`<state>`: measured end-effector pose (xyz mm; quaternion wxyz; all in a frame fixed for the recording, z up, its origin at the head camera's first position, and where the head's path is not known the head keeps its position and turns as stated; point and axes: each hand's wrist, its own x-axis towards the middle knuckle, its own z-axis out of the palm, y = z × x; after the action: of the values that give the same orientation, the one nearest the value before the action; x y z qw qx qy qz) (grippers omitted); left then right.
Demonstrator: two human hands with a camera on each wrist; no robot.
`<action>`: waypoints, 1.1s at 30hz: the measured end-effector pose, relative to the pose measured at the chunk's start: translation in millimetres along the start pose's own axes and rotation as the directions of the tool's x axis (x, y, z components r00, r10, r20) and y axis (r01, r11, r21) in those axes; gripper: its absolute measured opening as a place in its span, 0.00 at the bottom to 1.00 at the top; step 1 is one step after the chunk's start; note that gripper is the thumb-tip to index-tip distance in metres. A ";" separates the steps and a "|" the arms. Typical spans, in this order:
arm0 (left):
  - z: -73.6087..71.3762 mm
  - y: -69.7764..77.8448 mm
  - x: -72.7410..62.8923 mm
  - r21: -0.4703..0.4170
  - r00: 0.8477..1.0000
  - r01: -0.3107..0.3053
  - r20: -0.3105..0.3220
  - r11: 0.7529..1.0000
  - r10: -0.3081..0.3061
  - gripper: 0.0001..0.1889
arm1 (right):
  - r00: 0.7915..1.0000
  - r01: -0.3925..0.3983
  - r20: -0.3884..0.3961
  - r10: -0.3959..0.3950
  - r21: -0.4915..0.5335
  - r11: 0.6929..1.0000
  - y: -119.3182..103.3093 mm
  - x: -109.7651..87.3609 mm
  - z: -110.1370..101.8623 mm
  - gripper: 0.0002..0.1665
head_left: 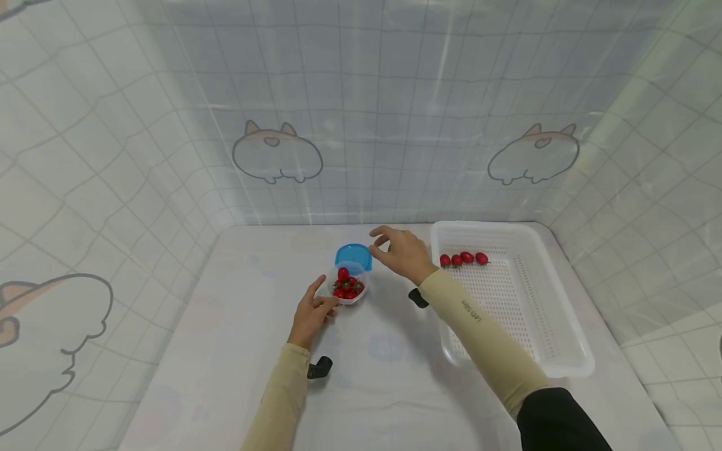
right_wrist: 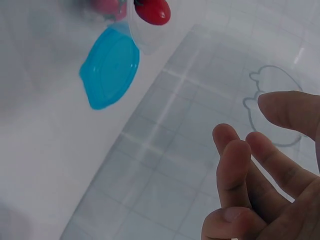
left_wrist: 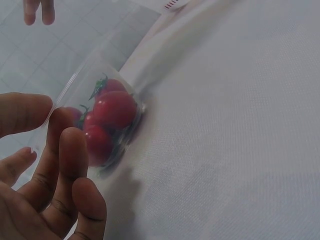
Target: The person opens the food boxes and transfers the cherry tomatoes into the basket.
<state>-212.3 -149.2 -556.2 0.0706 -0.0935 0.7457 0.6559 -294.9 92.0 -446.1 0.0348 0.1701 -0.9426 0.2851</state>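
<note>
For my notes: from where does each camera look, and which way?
On head: faces forward, down, at pale cloth-covered table; left hand, right hand, forearms show.
On left wrist: faces rounded clear plastic tub; left hand, right fingertips show.
On right wrist: faces rounded blue plastic lid; right hand shows.
Both wrist views share the tub.

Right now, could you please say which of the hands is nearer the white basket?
Right: the right hand hovers beside the white basket; the left hand, farther away, holds the clear container.

Beige sleeves (head_left: 479,326), black wrist cameras (head_left: 320,368)
</note>
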 end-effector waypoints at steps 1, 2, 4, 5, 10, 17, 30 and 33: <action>0.1 -0.1 0.1 0.004 1.000 -0.002 -0.004 1.000 0.002 0.35 | 1.000 0.000 0.005 0.000 0.004 1.000 -0.4 0.1 2.0 0.22; 0.3 -0.1 0.2 0.007 1.000 -0.003 -0.008 1.000 0.003 0.35 | 1.000 0.000 0.009 0.000 0.011 1.000 -0.6 0.3 4.1 0.22; 0.7 -0.4 0.8 0.010 1.000 -0.004 -0.012 1.000 0.004 0.35 | 1.000 0.000 0.016 0.000 0.018 1.000 -1.9 0.2 8.2 0.21; 0.9 -0.2 0.9 0.010 1.000 -0.003 -0.015 1.000 0.004 0.35 | 1.000 0.002 0.019 -0.002 0.022 1.000 -2.5 0.0 10.3 0.21; 0.9 0.3 0.9 0.002 1.000 -0.005 -0.014 1.000 0.005 0.35 | 0.999 0.038 0.036 -0.039 0.034 0.999 -5.6 -2.0 22.0 0.21; -0.1 -3.1 3.5 0.000 1.000 -0.031 -0.001 1.000 0.031 0.36 | 0.992 0.051 0.118 -0.054 0.025 0.998 -13.8 -0.6 39.0 0.24; -0.9 -2.9 1.8 -0.011 1.000 -0.030 0.004 0.999 0.030 0.35 | 0.981 0.090 0.178 -0.070 -0.102 0.991 -21.8 0.9 68.4 0.24; -1.0 -2.9 1.7 -0.007 0.999 -0.035 -0.003 0.999 0.035 0.35 | 0.981 0.107 0.177 -0.085 -0.118 0.987 -23.3 1.9 73.9 0.23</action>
<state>-213.2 -150.6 -559.3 0.0578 -0.0818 0.7449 0.6596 -286.4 32.7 -495.2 -0.0218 0.2367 -0.9490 0.2071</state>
